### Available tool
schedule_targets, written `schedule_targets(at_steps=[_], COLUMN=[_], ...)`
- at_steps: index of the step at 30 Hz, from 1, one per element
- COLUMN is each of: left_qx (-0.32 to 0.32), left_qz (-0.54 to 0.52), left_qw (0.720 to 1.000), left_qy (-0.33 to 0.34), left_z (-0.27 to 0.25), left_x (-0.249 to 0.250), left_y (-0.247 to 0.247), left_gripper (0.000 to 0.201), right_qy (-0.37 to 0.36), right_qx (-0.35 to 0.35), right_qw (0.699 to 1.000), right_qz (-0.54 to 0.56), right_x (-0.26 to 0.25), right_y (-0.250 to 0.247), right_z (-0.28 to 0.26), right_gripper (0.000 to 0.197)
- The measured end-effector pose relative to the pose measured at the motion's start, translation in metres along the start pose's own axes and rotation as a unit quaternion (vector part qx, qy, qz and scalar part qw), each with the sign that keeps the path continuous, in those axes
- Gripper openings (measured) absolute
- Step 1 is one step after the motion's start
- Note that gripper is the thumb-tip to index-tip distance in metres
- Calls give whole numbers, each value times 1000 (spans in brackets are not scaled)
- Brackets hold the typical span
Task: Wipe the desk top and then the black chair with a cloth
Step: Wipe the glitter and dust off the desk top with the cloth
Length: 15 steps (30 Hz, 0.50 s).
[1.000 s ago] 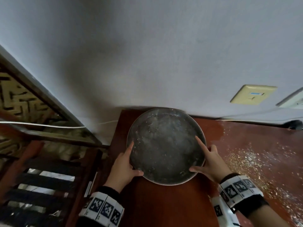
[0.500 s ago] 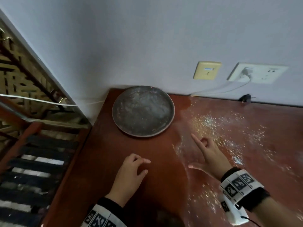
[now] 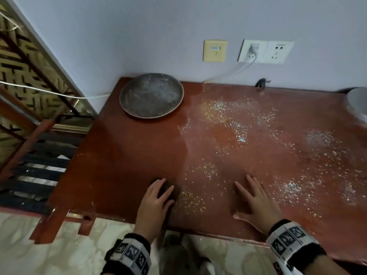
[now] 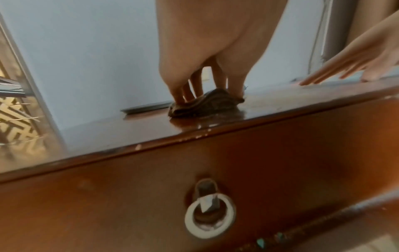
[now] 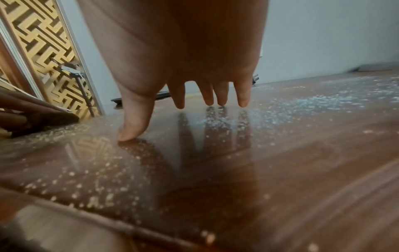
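Observation:
The reddish-brown desk top is strewn with white crumbs across its middle and right. A small dark cloth lies near the front edge. My left hand sits on it, fingers at one side and thumb at the other, gripping it. My right hand is spread open to the right of it, low over the crumbs, with the thumb tip touching the desk. No black chair shows in any view.
A dusty round metal plate lies in the desk's far left corner. Wall sockets with a white cable and a black plug are at the back. A grey object is at the right edge. A ring drawer handle hangs below the front edge.
Both hands let go of the plate in the far corner and drew back to the front edge. My left hand came down on the cloth; my right hand spread out.

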<state>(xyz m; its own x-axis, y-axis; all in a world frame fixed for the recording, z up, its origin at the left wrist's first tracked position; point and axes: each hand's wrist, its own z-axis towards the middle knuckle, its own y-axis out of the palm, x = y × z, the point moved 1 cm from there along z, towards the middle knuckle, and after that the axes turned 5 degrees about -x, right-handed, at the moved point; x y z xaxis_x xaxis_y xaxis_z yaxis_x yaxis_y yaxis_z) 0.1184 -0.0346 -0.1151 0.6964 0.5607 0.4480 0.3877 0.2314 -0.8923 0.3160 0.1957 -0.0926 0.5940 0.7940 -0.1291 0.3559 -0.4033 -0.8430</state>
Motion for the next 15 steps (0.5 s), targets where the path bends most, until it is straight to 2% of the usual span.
schedule_targets(at_steps=[4, 6, 9, 11, 13, 15], left_qx=[29, 26, -4, -21, -6, 40], left_qz=[-58, -67, -98, -95, -71, -66], left_qw=[997, 994, 982, 976, 979, 991], left_qy=[31, 86, 160, 194, 193, 110], left_z=[-4, -17, -43, -47, -29, -6], left_x=[-14, -17, -10, -10, -20, -37], left_y=[4, 4, 7, 11, 8, -1], left_gripper=[31, 20, 41, 40, 39, 26], right_qy=[-6, -14, -17, -12, -4, 2], right_qx=[-10, -10, -10, -22, -27, -43], right_qw=[1000, 1000, 1000, 1000, 999, 999], right_qz=[-12, -6, -12, -17, -17, -12], right_x=[2, -1, -5, -9, -10, -7], right_y=[-4, -7, -16, -22, -27, -28], right_z=[4, 9, 18, 23, 29, 33], right_gripper=[110, 111, 106, 103, 103, 103])
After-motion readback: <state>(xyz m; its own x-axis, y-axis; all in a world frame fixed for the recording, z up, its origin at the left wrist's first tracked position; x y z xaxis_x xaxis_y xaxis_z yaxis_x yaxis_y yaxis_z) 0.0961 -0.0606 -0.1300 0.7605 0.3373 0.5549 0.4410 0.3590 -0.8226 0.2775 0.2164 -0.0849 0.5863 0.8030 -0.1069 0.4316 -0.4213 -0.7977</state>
